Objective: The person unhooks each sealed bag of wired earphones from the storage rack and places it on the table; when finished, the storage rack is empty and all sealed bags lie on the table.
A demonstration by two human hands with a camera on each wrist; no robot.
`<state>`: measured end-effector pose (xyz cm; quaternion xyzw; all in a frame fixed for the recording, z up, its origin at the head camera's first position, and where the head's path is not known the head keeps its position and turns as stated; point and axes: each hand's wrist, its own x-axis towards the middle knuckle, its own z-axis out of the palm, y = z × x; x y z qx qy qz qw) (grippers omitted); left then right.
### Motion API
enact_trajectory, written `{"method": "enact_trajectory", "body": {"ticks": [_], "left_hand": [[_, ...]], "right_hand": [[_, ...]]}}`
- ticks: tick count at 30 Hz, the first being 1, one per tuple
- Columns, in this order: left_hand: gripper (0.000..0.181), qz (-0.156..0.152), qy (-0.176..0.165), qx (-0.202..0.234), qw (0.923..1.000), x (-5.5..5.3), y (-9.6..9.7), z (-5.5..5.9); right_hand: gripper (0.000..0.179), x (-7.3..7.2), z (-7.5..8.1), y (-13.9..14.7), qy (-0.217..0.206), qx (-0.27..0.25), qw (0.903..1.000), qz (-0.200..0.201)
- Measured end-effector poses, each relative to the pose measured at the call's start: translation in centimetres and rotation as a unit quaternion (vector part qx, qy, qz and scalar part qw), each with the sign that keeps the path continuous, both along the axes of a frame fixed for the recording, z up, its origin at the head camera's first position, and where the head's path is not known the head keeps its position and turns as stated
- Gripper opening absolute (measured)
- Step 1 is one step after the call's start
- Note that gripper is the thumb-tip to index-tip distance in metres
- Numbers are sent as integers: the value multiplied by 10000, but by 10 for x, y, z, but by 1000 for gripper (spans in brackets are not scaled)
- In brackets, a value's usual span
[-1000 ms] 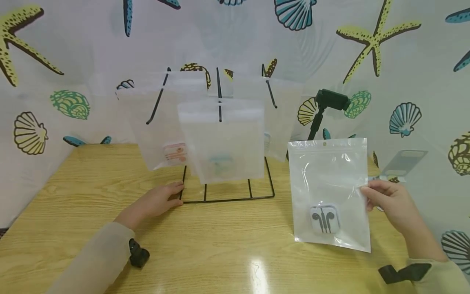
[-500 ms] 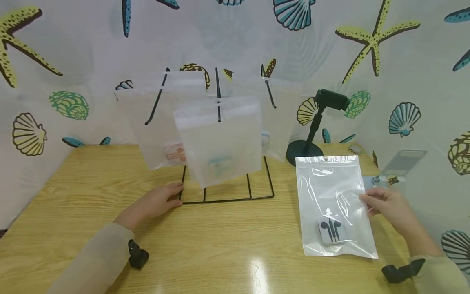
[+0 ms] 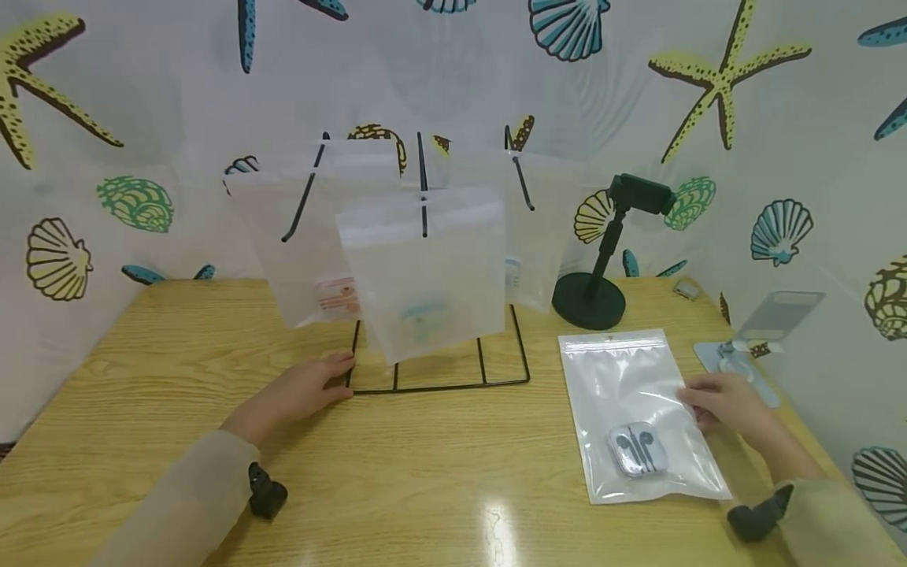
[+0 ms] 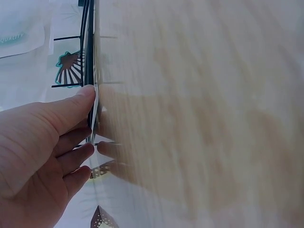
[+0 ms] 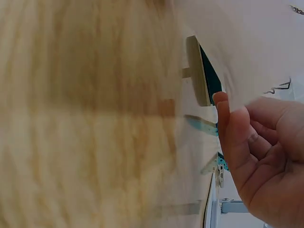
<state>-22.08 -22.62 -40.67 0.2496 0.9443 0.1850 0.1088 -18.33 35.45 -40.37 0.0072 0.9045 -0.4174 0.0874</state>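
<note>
In the head view my right hand (image 3: 730, 405) pinches the right edge of a clear-front zip bag (image 3: 595, 394). A square earphone case (image 3: 638, 449) with earphones inside shows through its lower part. The bag slants low over the table; whether its lower edge touches is unclear. The right wrist view has the thumb and fingers (image 5: 240, 128) at the bag's edge. My left hand (image 3: 301, 390) rests its fingertips against the left side of a black wire rack's base (image 3: 439, 387). Frosted zip bags hang from the rack's hooks, including a front one (image 3: 432, 276).
Behind the held bag stands a black round-based stand (image 3: 591, 299). A folding phone stand (image 3: 740, 366) is beyond my right hand, with a small metallic object (image 3: 686, 288) at the table's back right. A shell-patterned curtain (image 3: 439, 71) closes off the back of the wooden table (image 3: 397, 472).
My right hand has lowered the zip bag toward the table and tilted it flatter, uncovering the round-based stand. The front hanging bag has swung slightly askew. My left hand has stayed put.
</note>
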Motion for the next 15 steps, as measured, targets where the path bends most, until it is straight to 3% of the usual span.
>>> {"method": "enact_trajectory", "body": {"ticks": [4, 15], "left_hand": [[57, -52, 65, -34, 10000, -1, -1, 0], [56, -24, 28, 25, 10000, -1, -1, -2]], "right_hand": [[46, -6, -3, -3, -176, 319, 9993, -33], [44, -13, -9, -9, -726, 260, 9962, -394]]}}
